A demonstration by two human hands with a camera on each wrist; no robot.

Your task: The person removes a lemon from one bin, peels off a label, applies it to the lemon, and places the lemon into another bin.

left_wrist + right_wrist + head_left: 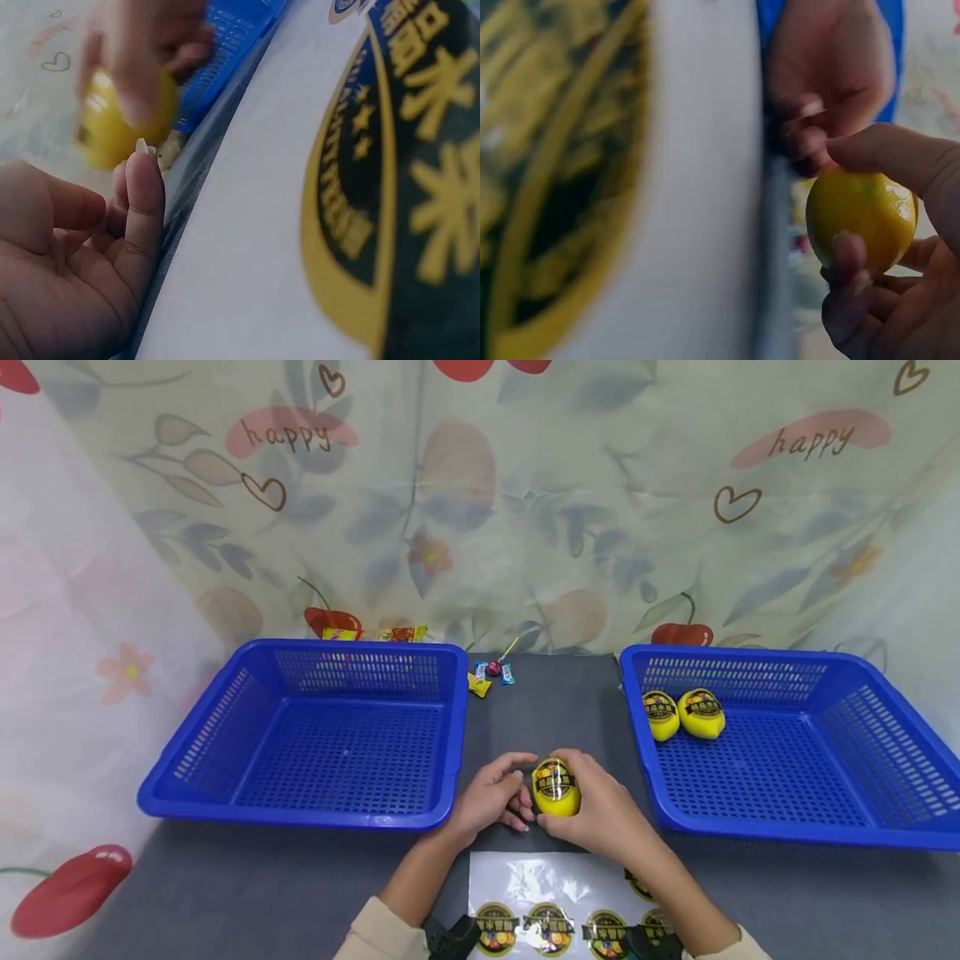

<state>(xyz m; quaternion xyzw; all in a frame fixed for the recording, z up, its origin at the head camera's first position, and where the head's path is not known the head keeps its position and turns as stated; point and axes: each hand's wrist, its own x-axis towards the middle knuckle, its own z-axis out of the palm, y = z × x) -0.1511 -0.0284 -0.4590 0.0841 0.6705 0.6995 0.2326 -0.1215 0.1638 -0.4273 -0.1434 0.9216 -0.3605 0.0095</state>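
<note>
The right hand (600,814) gripped a yellow lemon (556,789) over the dark grey surface (262,885), thumb across the top and fingers curled underneath, as the right wrist view showed. That grip kept the round label on the fruit's upper face turned toward the person. The left hand (491,797) lay at the lemon's nine o'clock side with its fingers bent in toward it; whether those fingertips pinched the fruit or only touched it could not be told from any view.

The lemon sat in the gap between the two baskets, just beyond a sticker sheet (525,893) that lay at six o'clock from it, close enough for labels to be peeled within easy reach. The blue basket at three o'clock (885,827) held two labelled lemons (684,714) against its far wall, apparently the finished ones. The blue basket at nine o'clock (300,814) showed only its mesh floor. A few wrapped candies (491,675) lay at twelve o'clock, by the flowered backdrop (525,485), well apart from the hands.
</note>
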